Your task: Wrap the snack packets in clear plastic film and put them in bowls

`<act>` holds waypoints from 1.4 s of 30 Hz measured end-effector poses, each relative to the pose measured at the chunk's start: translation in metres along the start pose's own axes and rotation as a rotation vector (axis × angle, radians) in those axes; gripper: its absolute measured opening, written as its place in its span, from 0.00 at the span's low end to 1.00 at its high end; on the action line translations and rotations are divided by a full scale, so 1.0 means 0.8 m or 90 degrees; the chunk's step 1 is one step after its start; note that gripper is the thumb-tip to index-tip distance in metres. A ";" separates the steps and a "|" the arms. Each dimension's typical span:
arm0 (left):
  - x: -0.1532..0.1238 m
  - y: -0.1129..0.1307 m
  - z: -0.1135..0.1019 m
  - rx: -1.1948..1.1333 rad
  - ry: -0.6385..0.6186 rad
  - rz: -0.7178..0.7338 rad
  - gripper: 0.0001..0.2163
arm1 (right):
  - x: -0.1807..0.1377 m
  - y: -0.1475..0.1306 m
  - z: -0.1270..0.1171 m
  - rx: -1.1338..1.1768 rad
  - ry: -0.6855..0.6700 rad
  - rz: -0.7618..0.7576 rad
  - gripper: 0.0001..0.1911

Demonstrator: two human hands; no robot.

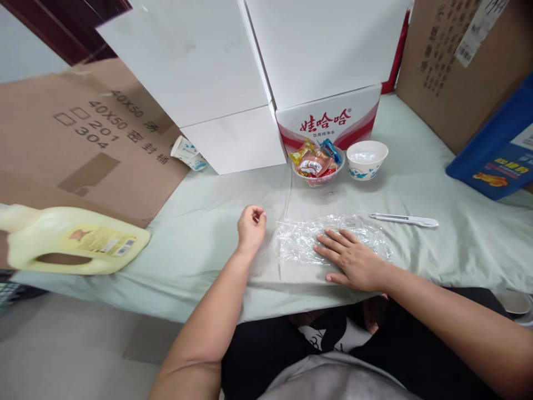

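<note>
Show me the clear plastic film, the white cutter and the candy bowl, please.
clear plastic film [297,241]: head view, on its crinkled left part.
white cutter [403,220]: head view, on the middle of its body.
candy bowl [320,180]: head view, on its front wall.

Bare forearms [449,311], black trousers [258,350], grey top [333,383] with print
</note>
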State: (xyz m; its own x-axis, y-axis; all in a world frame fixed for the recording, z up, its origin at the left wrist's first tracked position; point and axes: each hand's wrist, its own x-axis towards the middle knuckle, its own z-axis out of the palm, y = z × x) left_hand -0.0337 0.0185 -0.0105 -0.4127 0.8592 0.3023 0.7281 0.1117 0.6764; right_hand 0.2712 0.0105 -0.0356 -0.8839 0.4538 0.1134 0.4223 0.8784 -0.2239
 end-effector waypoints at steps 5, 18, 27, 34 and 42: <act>-0.008 0.041 0.010 -0.008 -0.325 0.122 0.14 | 0.000 -0.001 -0.001 -0.002 -0.006 0.008 0.38; 0.021 0.071 0.016 -0.361 -0.661 -0.320 0.21 | 0.000 -0.001 -0.003 0.041 -0.017 0.017 0.38; 0.052 0.055 -0.002 -0.327 -0.665 -0.285 0.19 | 0.000 -0.002 -0.002 0.039 -0.010 0.016 0.39; 0.068 0.049 -0.024 -0.259 -0.537 -0.219 0.15 | -0.001 -0.001 -0.002 0.034 -0.005 0.015 0.39; 0.031 0.059 0.000 0.029 -0.518 -0.024 0.18 | -0.001 -0.002 -0.001 0.023 0.007 0.010 0.38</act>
State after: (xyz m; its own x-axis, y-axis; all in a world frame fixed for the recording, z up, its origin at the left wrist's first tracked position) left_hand -0.0095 0.0454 0.0286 0.0770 0.9459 -0.3151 0.7501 0.1532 0.6433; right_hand 0.2719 0.0091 -0.0345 -0.8750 0.4687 0.1209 0.4277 0.8656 -0.2603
